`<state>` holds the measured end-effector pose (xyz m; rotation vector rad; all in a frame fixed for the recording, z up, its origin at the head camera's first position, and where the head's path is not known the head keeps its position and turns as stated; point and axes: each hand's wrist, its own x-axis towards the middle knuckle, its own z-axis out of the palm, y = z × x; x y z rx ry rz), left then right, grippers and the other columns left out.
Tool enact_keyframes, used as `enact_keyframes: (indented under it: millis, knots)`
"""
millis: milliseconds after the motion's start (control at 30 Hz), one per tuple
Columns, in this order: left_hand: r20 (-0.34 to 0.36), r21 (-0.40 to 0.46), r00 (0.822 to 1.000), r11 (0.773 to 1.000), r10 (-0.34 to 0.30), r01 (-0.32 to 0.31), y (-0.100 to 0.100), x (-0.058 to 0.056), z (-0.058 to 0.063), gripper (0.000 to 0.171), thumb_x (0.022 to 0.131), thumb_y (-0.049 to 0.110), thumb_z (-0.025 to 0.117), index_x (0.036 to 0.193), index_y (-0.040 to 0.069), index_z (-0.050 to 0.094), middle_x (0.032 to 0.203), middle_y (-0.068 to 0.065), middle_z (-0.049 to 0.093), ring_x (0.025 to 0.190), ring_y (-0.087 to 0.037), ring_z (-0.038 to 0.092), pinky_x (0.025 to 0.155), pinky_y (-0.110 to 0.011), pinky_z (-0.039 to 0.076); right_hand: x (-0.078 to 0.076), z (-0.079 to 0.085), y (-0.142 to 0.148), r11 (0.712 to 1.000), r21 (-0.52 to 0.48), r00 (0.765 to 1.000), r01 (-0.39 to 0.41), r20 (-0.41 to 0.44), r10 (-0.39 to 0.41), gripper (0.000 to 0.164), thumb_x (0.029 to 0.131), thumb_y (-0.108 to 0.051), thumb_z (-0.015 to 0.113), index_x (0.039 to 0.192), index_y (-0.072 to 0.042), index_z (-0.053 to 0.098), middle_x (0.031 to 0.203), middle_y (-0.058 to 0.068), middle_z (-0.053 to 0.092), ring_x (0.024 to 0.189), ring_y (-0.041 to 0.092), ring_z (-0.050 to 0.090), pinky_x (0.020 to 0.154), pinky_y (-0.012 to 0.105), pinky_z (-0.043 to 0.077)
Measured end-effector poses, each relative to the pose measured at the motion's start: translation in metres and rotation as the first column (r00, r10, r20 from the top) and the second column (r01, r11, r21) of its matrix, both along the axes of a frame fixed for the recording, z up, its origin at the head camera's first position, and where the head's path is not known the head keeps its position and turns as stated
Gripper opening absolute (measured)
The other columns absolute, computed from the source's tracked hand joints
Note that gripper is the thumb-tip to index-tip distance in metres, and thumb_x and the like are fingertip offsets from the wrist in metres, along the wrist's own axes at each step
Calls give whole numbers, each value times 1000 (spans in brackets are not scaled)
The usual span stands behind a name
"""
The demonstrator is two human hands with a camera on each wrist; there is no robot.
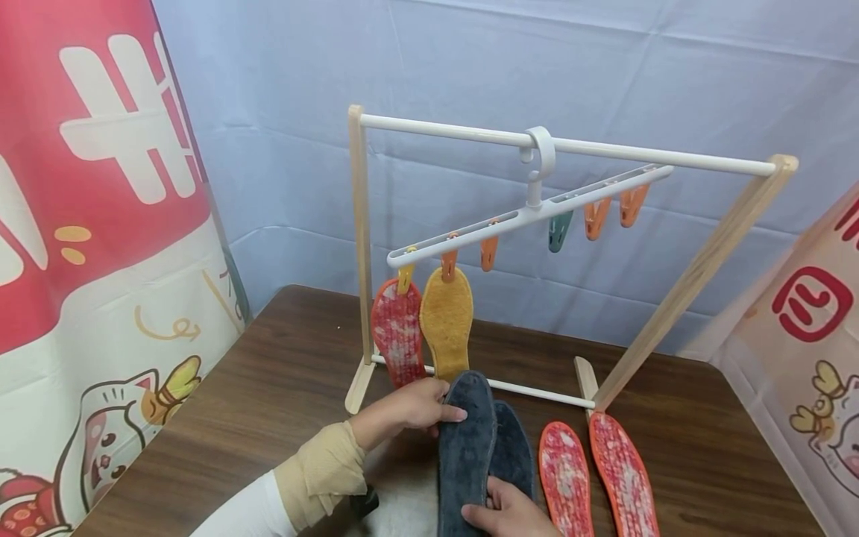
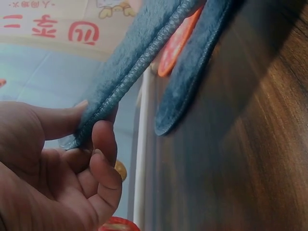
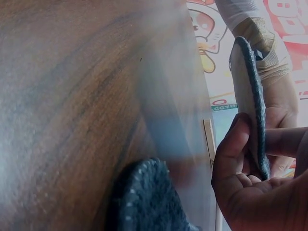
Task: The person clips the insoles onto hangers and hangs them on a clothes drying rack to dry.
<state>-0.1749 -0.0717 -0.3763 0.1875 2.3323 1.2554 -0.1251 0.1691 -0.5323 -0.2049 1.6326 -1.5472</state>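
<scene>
Both hands hold one dark grey insole (image 1: 465,455) above the table. My left hand (image 1: 411,406) pinches its far end, thumb on top, as the left wrist view shows too. Nearer the body, my right hand (image 1: 513,513) grips its right edge between thumb and fingers. A second dark grey insole (image 1: 515,447) lies on the table, partly hidden under the held one. Behind the left hand, a red patterned insole (image 1: 397,324) hangs from a yellow clip (image 1: 406,279), and a mustard insole (image 1: 446,317) hangs from an orange clip (image 1: 449,265).
A white hanger (image 1: 470,237) with several clips hooks over a wood-and-white rack (image 1: 443,133). An orange clip (image 1: 489,253), a green clip (image 1: 559,232) and two more orange ones carry nothing. Two red patterned insoles (image 1: 565,477) lie on the brown table (image 1: 282,380) at the right.
</scene>
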Motion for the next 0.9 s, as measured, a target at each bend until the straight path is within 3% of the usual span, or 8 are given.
enact_keyframes:
  millis: [567, 733, 900]
  knots:
    - [-17, 31, 1000, 1000, 4, -3, 1, -3, 6, 16, 97, 27, 70, 94, 12, 68, 69, -2, 64, 60, -21, 59, 55, -28, 41, -4, 2, 3, 1000, -5, 1000, 22, -14, -22, 48, 97, -33, 69, 130, -1, 55, 112, 13, 73, 102, 27, 71, 82, 36, 58]
    - [-30, 41, 1000, 999, -2, 3, 0, -3, 9, 17, 97, 28, 70, 94, 11, 67, 70, -2, 64, 66, -28, 63, 56, -28, 41, -5, 2, 4, 999, -15, 999, 34, 1, -34, 50, 97, -32, 69, 132, -1, 54, 114, 14, 72, 105, 28, 70, 83, 39, 58]
    - [-29, 71, 1000, 997, -2, 4, 0, -3, 12, 16, 98, 27, 69, 97, 10, 68, 72, -2, 66, 65, -25, 61, 56, -29, 40, -5, 2, 5, 999, -21, 999, 40, -10, -40, 53, 97, -34, 69, 135, -1, 52, 116, 14, 72, 106, 28, 70, 84, 39, 58]
